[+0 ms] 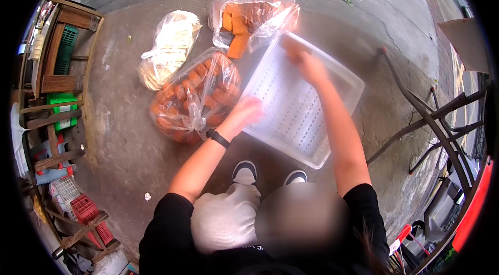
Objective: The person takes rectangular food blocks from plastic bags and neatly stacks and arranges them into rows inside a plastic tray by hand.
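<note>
White crate [291, 114], dashed rows; orange blocks [239, 25]; cream slabs [175, 41]; blurred piece [291, 48] seemingly brown.

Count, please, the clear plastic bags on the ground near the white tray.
3: a bag of pale pieces, farthest left; a knotted bag of brown pieces, beside the tray; a bag of orange blocks, near the tray's far corner. No others show.

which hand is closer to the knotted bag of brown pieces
Left. The left hand is just right of the knotted bag, at the white crate's edge; the right hand is farther away, over the crate's far end.
</note>
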{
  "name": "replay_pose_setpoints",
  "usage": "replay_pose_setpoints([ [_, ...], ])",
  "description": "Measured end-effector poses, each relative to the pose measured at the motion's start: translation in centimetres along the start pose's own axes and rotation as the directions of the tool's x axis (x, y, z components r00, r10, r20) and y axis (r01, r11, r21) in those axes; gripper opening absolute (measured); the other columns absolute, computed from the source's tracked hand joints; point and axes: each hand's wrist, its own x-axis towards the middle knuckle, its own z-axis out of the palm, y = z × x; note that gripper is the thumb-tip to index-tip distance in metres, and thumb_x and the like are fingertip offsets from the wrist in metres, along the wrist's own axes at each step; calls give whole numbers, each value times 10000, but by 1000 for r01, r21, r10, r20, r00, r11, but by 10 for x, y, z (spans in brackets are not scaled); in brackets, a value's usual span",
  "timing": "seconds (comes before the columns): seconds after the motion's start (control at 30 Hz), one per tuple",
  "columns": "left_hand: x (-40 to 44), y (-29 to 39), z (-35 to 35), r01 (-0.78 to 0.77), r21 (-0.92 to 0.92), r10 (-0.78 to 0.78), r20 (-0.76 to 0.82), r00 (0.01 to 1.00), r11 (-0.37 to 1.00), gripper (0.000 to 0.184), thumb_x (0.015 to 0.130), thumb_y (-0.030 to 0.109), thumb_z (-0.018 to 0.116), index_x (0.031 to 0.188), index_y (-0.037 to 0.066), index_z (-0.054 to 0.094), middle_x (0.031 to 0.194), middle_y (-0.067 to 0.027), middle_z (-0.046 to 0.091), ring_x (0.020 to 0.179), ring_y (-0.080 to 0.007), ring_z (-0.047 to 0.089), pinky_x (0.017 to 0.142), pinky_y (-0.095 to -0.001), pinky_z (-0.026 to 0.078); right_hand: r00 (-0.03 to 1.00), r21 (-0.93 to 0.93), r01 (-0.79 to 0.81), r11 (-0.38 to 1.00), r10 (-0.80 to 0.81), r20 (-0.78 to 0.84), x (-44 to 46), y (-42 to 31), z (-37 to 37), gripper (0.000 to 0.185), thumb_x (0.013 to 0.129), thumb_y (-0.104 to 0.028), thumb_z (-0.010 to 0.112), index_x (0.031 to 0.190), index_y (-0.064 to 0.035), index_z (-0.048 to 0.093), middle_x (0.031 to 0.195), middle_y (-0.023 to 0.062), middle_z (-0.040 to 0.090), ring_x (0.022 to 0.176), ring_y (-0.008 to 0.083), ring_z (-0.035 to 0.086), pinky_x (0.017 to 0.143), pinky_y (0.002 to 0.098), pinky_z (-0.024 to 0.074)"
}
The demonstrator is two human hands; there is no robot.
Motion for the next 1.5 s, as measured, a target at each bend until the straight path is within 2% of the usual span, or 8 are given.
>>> replay_pose_setpoints([
  [0.2,-4,7,-2,23,-37,-24,-37,999,999,308,871,264,547,1102,71,483,1032,-75,568,930,-180,572,774,-292,449,997,124,73,990,-71,-20,38,-2,19,248,820,-120,478,1060,-73,519,1019,130,590,955,292,573,795,415,467],
  [0.33,0,7,-5,9,0,-9,-49,999,1000,311,872,273,546,1100,70,490,1033,-81,569,917,-176,571,772,-293,449,995,-23,64,998,-65,-73,58,14,47,236,824,-94,448,1050,-81,519,1023,115,586,973,280,567,791,412,473],
  [0.47,1,3,-6,14,37,-14,-5,1000,999,287,877,259,535,1096,77,500,1026,-62,570,909,-161,569,770,-283,444,991,258,24,966,11,-134,72,41,83,225,825,-96,439,1035,-86,520,1022,110,586,973,278,565,800,418,468],
  [0.73,7,0,-3,53,42,-53,4,999,998,237,877,238,525,1053,80,523,991,-46,579,871,-133,571,745,-256,439,870,-380,-117,917,-90,-485,39,-6,49,138,790,-189,533,909,-122,519,848,26,565,828,205,569,735,371,409],
  [1.03,16,16,-3,-5,66,8,-40,999,998,189,864,190,525,1011,71,533,917,-40,592,811,-119,574,703,-240,444,844,-350,-220,910,-2,-536,25,-12,17,323,644,-317,713,832,-129,530,841,16,515,835,187,505,727,345,372],
  [1.27,52,51,-10,-234,51,239,-134,962,971,123,863,125,494,966,64,523,870,-53,593,756,-128,580,680,-251,462,855,-339,-92,936,-100,-509,14,-5,13,298,640,-290,707,814,-118,537,837,32,525,831,201,509,723,352,379],
  [1.4,95,86,-18,-531,237,580,-275,767,814,186,839,23,425,1011,39,493,943,-70,554,852,-153,560,729,-267,461,838,-276,-4,961,-147,-525,1,-1,16,241,649,-237,685,787,-109,535,823,48,530,813,221,516,721,355,389],
  [1.5,145,110,-38,-502,674,831,-341,439,542,358,798,8,416,1153,-37,390,1079,-191,468,990,-269,492,881,-352,400,852,-179,71,981,-153,-500,-7,5,17,177,676,-181,654,767,-94,530,808,57,531,800,239,520,713,364,405],
])
